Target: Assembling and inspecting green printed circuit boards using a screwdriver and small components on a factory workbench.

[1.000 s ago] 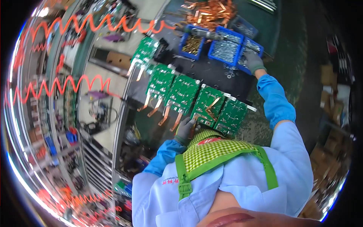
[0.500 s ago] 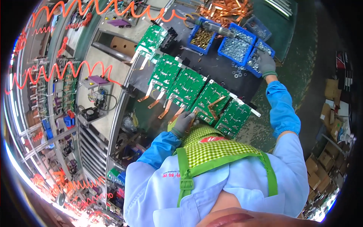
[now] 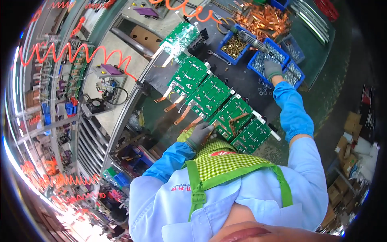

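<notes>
A row of green circuit boards lies on the dark bench, with copper strips jutting from the near-left edges. My left hand, in a grey glove, is at the near edge of the row with its fingers closed on a thin copper strip, partly hidden by the glove. Another bent copper strip lies across a nearby board. My right hand, also gloved, reaches into a blue bin of silvery washers or similar small hardware; its fingertips are hidden. Beside it stands another blue bin of silvery parts.
A blue bin of brass-coloured fasteners stands left of the washers, with a power screwdriver across the bins. Behind lies a copper-strip heap. A wrench and loose washers are on the bench. An orange coiled hose hangs left.
My right hand has moved left from the right-hand blue bin to the bin next to it. The view has shifted a little; my left hand stays at the boards' near edge.
</notes>
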The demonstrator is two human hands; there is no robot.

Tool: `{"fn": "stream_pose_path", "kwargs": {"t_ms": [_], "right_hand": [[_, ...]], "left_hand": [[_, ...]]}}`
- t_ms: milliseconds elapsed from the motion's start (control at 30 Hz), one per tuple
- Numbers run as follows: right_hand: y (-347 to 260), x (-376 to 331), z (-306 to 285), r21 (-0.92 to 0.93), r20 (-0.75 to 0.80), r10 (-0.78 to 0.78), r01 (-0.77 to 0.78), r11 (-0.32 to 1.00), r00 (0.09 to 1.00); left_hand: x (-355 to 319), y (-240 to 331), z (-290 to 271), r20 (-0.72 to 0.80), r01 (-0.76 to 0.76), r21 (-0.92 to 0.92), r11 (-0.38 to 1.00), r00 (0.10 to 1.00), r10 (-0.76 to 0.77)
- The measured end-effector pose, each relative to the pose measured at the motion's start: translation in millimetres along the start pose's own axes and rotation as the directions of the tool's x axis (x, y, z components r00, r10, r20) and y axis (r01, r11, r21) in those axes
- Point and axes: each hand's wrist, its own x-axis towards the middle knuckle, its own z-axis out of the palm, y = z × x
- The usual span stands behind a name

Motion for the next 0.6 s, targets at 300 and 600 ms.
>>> {"fn": "stream_pose_path", "kwargs": {"t_ms": [300, 600], "right_hand": [[1.8, -8.8, -12.3, 0.036, -0.092, 0.077, -0.074, 0.997, 0.993], [-57.1, -137.8, -113.3, 0.571, -0.457, -0.091, 0.371, 0.732, 0.885]], "left_hand": [[-3.5, -0.3, 0.6, 0.029, -0.03, 0.025, 0.999, 0.999, 0.029], [-2.1, 5.9, -5.9, 0.065, -0.034, 0.009, 0.999, 0.997, 0.034]]}}
